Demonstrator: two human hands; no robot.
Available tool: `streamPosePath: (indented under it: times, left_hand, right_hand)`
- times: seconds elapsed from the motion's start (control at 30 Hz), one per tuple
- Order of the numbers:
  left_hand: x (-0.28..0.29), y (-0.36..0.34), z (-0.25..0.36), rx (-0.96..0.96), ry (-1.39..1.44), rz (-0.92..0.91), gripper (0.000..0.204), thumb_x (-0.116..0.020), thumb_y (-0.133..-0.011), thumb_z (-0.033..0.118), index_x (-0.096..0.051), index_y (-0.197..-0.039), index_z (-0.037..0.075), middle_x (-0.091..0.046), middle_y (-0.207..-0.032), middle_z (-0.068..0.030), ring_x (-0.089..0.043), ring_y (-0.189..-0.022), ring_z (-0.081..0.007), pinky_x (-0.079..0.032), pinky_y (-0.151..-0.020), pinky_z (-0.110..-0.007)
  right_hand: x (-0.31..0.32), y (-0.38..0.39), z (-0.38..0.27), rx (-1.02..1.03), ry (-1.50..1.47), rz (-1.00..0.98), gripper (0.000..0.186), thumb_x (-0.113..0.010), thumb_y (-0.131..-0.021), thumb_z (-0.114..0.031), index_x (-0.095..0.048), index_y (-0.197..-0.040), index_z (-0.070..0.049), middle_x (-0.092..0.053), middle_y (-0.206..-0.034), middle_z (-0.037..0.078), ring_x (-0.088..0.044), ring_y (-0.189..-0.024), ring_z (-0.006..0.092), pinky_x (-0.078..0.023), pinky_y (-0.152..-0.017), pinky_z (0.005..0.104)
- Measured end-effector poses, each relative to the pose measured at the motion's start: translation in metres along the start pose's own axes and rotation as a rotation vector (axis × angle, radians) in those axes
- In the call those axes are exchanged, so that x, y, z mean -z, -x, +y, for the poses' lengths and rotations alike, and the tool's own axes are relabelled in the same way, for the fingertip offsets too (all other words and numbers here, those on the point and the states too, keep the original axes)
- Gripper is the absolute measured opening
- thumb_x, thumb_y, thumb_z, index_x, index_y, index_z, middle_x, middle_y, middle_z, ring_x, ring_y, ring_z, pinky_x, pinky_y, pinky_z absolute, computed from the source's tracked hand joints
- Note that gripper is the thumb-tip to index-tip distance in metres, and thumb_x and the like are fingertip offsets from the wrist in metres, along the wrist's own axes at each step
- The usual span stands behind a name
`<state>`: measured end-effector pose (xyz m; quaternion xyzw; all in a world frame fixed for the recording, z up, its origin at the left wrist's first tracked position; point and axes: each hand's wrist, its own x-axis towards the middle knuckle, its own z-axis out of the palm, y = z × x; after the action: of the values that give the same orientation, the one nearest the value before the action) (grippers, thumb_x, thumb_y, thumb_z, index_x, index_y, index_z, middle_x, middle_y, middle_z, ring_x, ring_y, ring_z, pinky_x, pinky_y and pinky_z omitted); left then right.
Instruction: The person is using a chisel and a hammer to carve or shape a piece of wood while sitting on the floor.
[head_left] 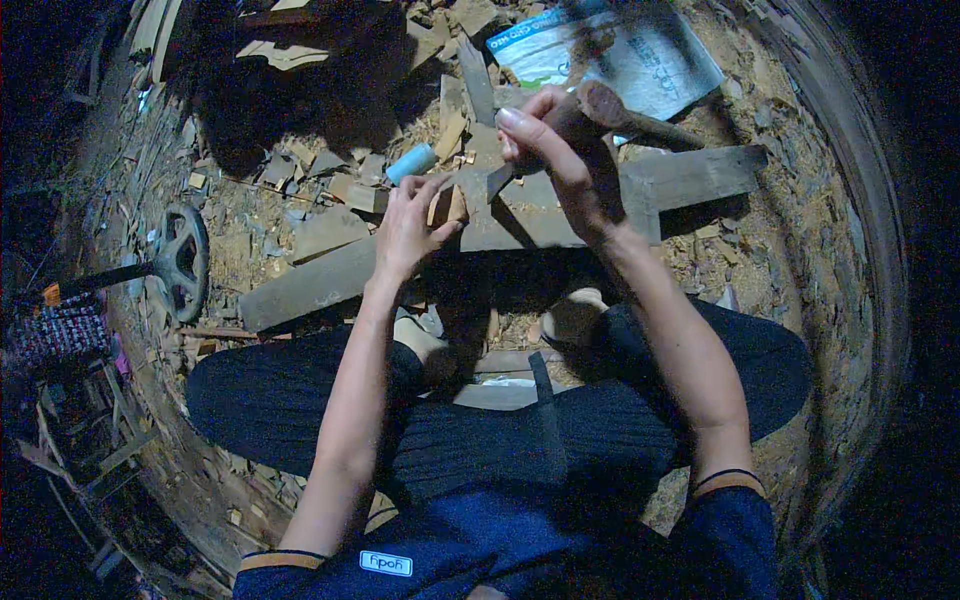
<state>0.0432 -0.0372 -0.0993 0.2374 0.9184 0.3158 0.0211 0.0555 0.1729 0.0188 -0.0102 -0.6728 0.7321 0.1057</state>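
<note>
two hands work above a grey board (560, 226): the left hand (408, 225) pinches a small wooden block (453, 205) near the board's nine-o'clock end; the right hand (562, 155) is curled around a dark bladed tool (580, 124), its edge apart from the block at two o'clock. a blue cylinder (410, 164) lies at the block's eleven o'clock; bare board leaves room at three.

Sheet (655, 75) behind plank (555, 220), wheel (179, 262) left
</note>
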Motion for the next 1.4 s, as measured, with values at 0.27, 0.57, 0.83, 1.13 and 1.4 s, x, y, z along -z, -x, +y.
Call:
streamPosePath:
  times: [0.27,0.57,0.83,1.13,1.4]
  left_hand:
    - [0.012,-0.005,0.000,0.215,0.637,-0.239,0.037,-0.054,-0.092,0.035,-0.063,-0.098,-0.001,-0.067,-0.087,-0.0102,-0.063,-0.082,-0.0205,-0.047,-0.077,-0.034]
    - [0.012,-0.007,0.004,0.242,0.278,-0.148,0.035,-0.058,-0.088,0.033,-0.061,-0.101,0.001,-0.063,-0.091,-0.0155,-0.060,-0.082,-0.0306,-0.046,-0.076,-0.038]
    - [0.002,-0.004,-0.008,0.035,0.190,-0.027,0.048,-0.076,-0.069,0.019,-0.057,-0.111,0.006,-0.061,-0.095,-0.0149,-0.060,-0.086,-0.0316,-0.048,-0.075,-0.039]
    - [0.009,-0.001,0.008,0.011,0.027,0.017,0.042,-0.073,-0.065,0.003,-0.062,-0.105,0.006,-0.063,-0.101,-0.0140,-0.060,-0.091,-0.0298,-0.049,-0.079,-0.037]
    - [0.010,-0.001,0.021,0.098,-0.084,-0.071,0.033,-0.075,-0.062,0.006,-0.067,-0.093,0.008,-0.058,-0.086,-0.0104,-0.055,-0.086,-0.0300,-0.047,-0.078,-0.039]
  right_hand:
    - [0.001,0.004,0.002,0.026,-0.014,-0.035,0.027,-0.069,-0.078,-0.027,-0.057,-0.073,-0.004,-0.057,-0.061,0.002,-0.055,-0.056,0.0099,-0.044,-0.055,0.0243]
    - [0.002,0.008,0.002,-0.033,0.161,-0.181,0.025,-0.064,-0.082,-0.027,-0.055,-0.078,-0.004,-0.058,-0.068,0.003,-0.057,-0.063,0.0103,-0.046,-0.061,0.0239]
    - [-0.014,-0.004,-0.007,0.091,0.088,-0.192,0.024,-0.066,-0.080,-0.025,-0.056,-0.073,-0.005,-0.057,-0.064,0.002,-0.055,-0.058,0.0073,-0.045,-0.053,0.0210]
    - [-0.029,-0.013,-0.007,0.153,0.169,-0.175,0.027,-0.069,-0.076,-0.023,-0.055,-0.065,-0.002,-0.052,-0.054,0.003,-0.049,-0.051,0.0101,-0.041,-0.050,0.0297]
    - [-0.045,-0.013,0.000,0.341,0.168,-0.133,0.025,-0.068,-0.081,-0.023,-0.056,-0.072,-0.003,-0.055,-0.056,0.001,-0.054,-0.049,0.0080,-0.043,-0.045,0.0231]
